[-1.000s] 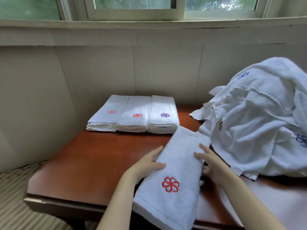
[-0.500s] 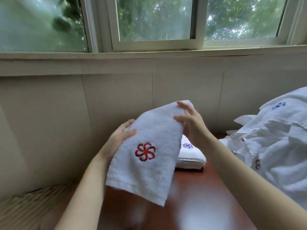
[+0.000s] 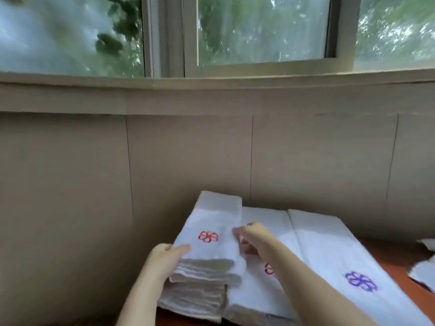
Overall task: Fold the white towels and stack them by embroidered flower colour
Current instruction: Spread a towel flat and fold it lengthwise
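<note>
White folded towel [image 3: 211, 222] with a red flower [image 3: 208, 236] stitched on top sits over the left stack [image 3: 195, 300], at the far left of the tabletop [image 3: 386, 252] and close to the wall [image 3: 188, 161]. Whether it lies fully settled or is held just above the stack cannot be told through the blur. The left grip [image 3: 164, 257] holds the towel's near left corner, thumb on top and fingers underneath. The right grip [image 3: 251, 238] has its fingers curled on the towel's right edge, pinching it, with the forearm crossing over the middle stack [image 3: 266, 220]. That stack touches the left one, and its own red mark [image 3: 268, 269] shows only in part beside the arm. The right stack [image 3: 329, 250] lies just beside the middle one and carries a purple flower [image 3: 360, 281] near its near end. All three stacks run side by side, long edges pointing from near to far. The layered edges of the left stack show at its near end, below the held towel. Loose towels [image 3: 423, 274] poke in at the right edge of the view, apart from the stacks, with bare reddish-brown wood between. A window [image 3: 259, 31] with green leaves outside sits above the wall.
</note>
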A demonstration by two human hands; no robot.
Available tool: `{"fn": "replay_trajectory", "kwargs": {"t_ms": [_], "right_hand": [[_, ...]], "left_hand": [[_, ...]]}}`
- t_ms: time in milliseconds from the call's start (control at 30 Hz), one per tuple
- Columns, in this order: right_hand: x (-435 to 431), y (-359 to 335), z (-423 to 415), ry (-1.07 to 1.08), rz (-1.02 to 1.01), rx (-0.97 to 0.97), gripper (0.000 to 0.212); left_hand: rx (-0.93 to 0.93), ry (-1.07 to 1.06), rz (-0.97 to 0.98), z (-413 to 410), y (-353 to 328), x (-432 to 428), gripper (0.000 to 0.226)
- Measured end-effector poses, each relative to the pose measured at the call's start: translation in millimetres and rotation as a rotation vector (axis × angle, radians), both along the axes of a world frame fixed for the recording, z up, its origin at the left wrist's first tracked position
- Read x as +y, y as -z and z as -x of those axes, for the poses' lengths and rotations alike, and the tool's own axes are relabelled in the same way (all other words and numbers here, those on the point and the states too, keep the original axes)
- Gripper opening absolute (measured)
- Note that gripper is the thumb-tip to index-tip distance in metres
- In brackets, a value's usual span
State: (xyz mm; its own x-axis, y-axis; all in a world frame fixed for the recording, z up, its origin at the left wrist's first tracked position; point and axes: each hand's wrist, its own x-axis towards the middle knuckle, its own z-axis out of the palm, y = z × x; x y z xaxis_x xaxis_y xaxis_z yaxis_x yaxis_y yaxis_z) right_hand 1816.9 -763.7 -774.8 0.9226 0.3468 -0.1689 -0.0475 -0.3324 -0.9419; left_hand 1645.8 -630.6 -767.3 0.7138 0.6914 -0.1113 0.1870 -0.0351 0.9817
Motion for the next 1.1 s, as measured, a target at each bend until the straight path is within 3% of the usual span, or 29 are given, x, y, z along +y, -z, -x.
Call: {"fn": "replay_trajectory", "kwargs": {"t_ms": [133,233,300,433,567,700,767,833,900,1000,1100], "right_hand": [[0.9,-8.8,4.5,-0.014,0.069,0.063,0.027],[5.4,-11.6,18.8,-0.017,-0.144,0.236,0.015],[7.1,-10.2,26.6,-0.012,-0.146,0.256,0.008],[7.3,-20.7,32.9,-0.046,0.121,0.109,0.014],[14.1,-37.8,42.7,-0.141,0.36,0.005,0.017],[14.6,-42.8,47.4,-0.227,0.572,-0.001,0.019],[15.8,-46.6,47.1,-0.252,0.83,-0.169,0.014],[19.3,-45.5,42.7,-0.117,0.932,-0.608,0.007],[28.8,-34.8,39.5,-0.039,0.79,-0.869,0.028],[41.4,-5.4,38.4,-0.269,0.762,-0.665,0.053],[35.9,8.5,37.9,-0.321,0.653,-0.529,0.067]], "left_hand": [[-0.056,0.078,0.054,-1.6,-7.6,-0.8,0.022],[-0.175,-0.017,0.087,-0.2,-10.5,4.1,0.017],[-0.168,-0.069,0.093,1.1,-8.0,6.4,0.016],[0.01,-0.028,-0.018,1.0,-0.3,10.1,0.037],[0.184,0.019,-0.213,2.8,-4.5,14.0,0.081],[0.332,0.054,-0.407,1.3,-10.0,11.7,0.064],[0.416,0.043,-0.509,0.6,-13.1,5.1,0.054],[0.469,-0.01,-0.685,-0.2,-17.7,-4.5,0.052],[0.411,-0.025,-0.875,-3.7,-19.7,-14.3,0.055],[0.37,0.24,-0.977,-12.4,-15.2,-30.7,0.076],[0.621,0.459,-0.985,-15.8,-1.3,-37.3,0.114]]}}
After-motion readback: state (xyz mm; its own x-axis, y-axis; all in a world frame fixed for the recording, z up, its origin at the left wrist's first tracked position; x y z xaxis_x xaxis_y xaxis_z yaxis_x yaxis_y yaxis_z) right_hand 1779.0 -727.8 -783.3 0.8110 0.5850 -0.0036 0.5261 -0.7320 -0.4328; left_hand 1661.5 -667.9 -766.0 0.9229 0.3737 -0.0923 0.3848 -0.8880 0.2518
